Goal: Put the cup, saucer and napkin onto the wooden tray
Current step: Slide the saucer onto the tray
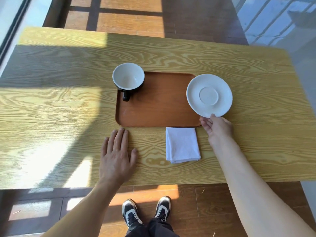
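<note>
Head view, and nearest us our left hand (118,156) lies flat on the table (51,103), fingers spread, holding nothing. Just to its right sits the folded napkin (182,144), not yet on the tray (159,106), whose near edge lies just beyond our left fingertips. Our right hand (215,128) pinches the saucer (209,95) by its near rim, thumb on top, the plate tilted and overhanging the tray's right edge. Farther off, beyond the left hand, the cup (128,77) stands upright on the tray's far left corner, handle toward us. Our worry: such a slim rim pinch could let the saucer slip or clip the tray's edge. No writing or labels that we can read.
</note>
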